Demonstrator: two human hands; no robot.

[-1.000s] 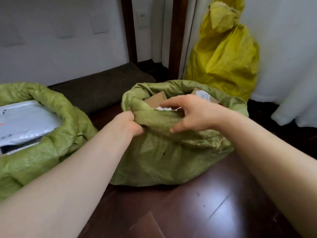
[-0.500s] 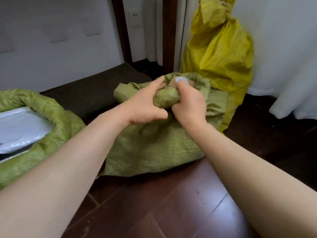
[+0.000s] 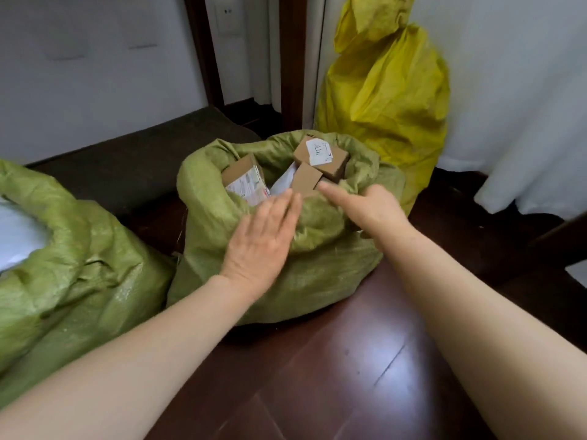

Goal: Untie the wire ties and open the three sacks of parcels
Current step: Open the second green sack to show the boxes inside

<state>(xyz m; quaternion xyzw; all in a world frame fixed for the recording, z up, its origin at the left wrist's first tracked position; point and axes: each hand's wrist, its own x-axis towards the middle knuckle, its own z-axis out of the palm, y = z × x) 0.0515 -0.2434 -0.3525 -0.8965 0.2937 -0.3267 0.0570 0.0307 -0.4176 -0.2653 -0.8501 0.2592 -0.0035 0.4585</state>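
The bunched rim released, the middle green sack on the floor now gapes over its boxes, left hand flat and slack on its near rim, right hand grip unreadable, leaving only the yellow sack at the floor's far edge closed.

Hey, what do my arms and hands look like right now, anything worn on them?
Nothing worn shows. The left forearm and right forearm are bare to the frame edge, no sleeve or cuff in view. The left hand and right hand are ungloved, with no watch, bracelet or ring visible, though blur could hide a thin ring.
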